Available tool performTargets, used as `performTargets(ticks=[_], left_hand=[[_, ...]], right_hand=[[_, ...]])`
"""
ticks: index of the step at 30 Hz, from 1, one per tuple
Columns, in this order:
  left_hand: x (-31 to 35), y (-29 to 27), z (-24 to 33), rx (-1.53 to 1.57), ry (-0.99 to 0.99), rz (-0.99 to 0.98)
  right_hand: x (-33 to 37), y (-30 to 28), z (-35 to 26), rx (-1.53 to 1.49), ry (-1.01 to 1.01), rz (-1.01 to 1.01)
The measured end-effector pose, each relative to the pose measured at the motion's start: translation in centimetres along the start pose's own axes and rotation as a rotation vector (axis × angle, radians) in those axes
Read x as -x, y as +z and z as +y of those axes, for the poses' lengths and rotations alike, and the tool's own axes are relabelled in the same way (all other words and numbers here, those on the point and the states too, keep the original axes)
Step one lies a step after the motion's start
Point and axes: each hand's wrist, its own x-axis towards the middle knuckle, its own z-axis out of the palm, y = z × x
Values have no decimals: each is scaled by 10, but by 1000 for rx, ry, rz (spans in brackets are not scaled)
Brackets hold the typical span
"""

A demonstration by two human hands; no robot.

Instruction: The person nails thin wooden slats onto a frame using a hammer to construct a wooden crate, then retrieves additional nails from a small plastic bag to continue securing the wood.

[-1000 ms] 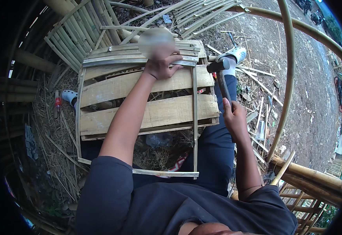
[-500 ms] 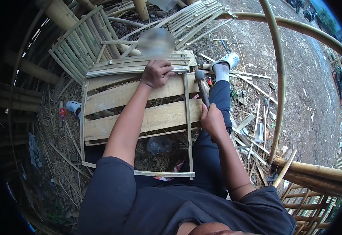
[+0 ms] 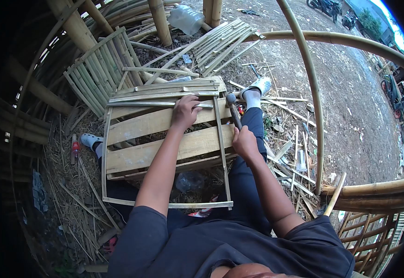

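A rectangular frame of thin bamboo strips (image 3: 225, 160) lies over a low bench of pale wooden planks (image 3: 165, 147) between my legs. Several bamboo slats (image 3: 165, 95) run side by side across its far end. My left hand (image 3: 186, 111) grips one loose slat (image 3: 142, 104) just nearer than that row, fingers curled over it. The slat's right end stops short of the frame's right side strip. My right hand (image 3: 245, 142) is wrapped round the handle of a hammer (image 3: 236, 116). The hammer's head is raised beside the frame's far right corner.
A slatted bamboo panel (image 3: 95, 69) leans at the far left, and another (image 3: 225, 46) lies beyond the bench. Bamboo posts (image 3: 304, 69) and a thick rail (image 3: 373, 192) stand on the right. Offcuts (image 3: 299, 180) litter the ground. A clear plastic jug (image 3: 185, 19) sits at the back.
My left hand has drawn the loose slat slightly toward me and left, away from the row of slats. The hammer stays in my right hand. The whole view has shifted a little.
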Motion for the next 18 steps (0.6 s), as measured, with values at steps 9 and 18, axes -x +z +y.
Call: performTargets(ticks=[9, 18], left_hand=[[10, 13, 20, -52, -169, 47], [12, 5, 26, -95, -93, 57]], right_hand=[[0, 1, 3, 14, 16, -2], [6, -37, -35, 472, 16, -193]])
